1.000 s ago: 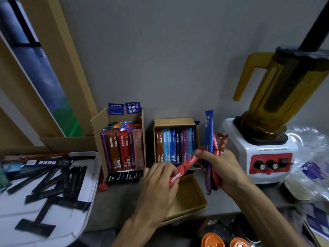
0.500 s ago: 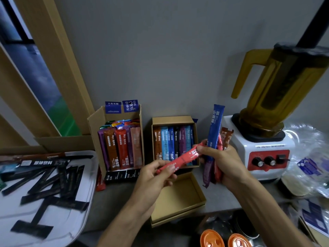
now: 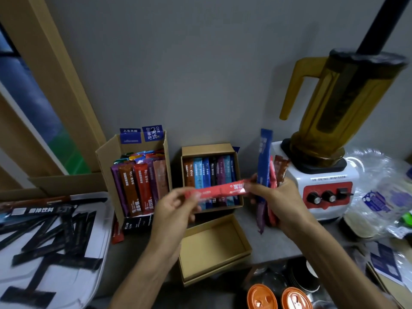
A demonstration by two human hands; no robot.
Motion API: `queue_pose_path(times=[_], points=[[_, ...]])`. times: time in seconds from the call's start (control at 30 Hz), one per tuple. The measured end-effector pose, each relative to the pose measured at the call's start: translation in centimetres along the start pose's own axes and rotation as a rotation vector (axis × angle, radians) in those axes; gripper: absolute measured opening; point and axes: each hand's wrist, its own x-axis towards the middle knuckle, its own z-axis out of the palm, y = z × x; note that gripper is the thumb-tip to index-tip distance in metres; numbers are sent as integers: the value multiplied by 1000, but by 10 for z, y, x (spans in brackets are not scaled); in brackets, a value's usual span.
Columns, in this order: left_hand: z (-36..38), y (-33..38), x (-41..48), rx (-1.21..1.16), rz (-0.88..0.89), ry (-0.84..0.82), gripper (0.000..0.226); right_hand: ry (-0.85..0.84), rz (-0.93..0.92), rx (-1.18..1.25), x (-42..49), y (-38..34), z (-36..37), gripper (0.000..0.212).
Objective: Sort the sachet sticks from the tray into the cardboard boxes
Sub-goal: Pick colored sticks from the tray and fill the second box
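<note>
Before small box [image 3: 208,148], red sachet [image 3: 219,190] crosswise (near-level).

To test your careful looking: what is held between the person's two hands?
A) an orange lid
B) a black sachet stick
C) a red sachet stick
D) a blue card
C: the left hand and right hand each pinch one end of the red sachet stick.

Both bare forearms reach forward from the lower edge. Left hand [image 3: 176,210] is raised, fingers [image 3: 178,197] curled, and pinches one end of the red sachet stick [image 3: 217,191]. Right hand [image 3: 282,198] pinches the other end while gripping a bundle of sticks [image 3: 265,157] upright.
</note>
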Motion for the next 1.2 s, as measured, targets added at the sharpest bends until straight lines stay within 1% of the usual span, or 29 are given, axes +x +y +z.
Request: queue_pose_path(times=[0.03, 0.07, 0.1, 0.13, 0.23, 0.27, 0.4, 0.5, 0.6, 0.63, 0.77, 0.83, 0.93, 1.0, 1.07, 1.2], points=[[4, 3, 6, -88, 27, 66, 16, -66, 25, -71, -3, 3, -1, 22], [9, 8, 13, -114, 66, 104, 16, -124, 55, -121, -6, 8, -2, 23], [16, 12, 22, -71, 119, 119, 15, -146, 77, -150, -7, 12, -3, 23], [24, 15, 32, 9, 179, 120, 13, -124, 83, -159, -5, 17, -5, 21], [49, 19, 70, 294, 344, 91, 10, 61, 88, -135, 3, 30, -17, 21], [56, 18, 83, 370, 372, 66, 11, 90, 98, -125, 4, 34, -21, 21], [77, 5, 122, 550, 374, -20, 12, 44, 148, -186, 2, 46, -31, 22], [84, -7, 131, 642, 413, -59, 21, 44, 152, -200, 2, 50, -34, 23], [88, -16, 125, 642, 407, -118, 31, 52, 159, -210, 1, 53, -34, 25], [88, -21, 123, 664, 429, -136, 33, 51, 152, -215, 0, 54, -34, 25], [81, -37, 120, 930, 674, -149, 39, 68, 127, -211, -2, 52, -35, 24], [74, -40, 120, 1050, 752, -151, 47, 70, 124, -202, -2, 50, -36, 25], [67, -46, 123, 1312, 899, -166, 65, 73, 120, -171, -3, 46, -35, 28], [64, -50, 126, 1404, 910, -214, 78, 57, 121, -127, -4, 41, -34, 26], [61, -54, 129, 1423, 890, -247, 87, 34, 128, -68, -7, 38, -31, 25], [62, -59, 129, 1356, 857, -202, 93, 32, 146, 12, -10, 36, -27, 32]])
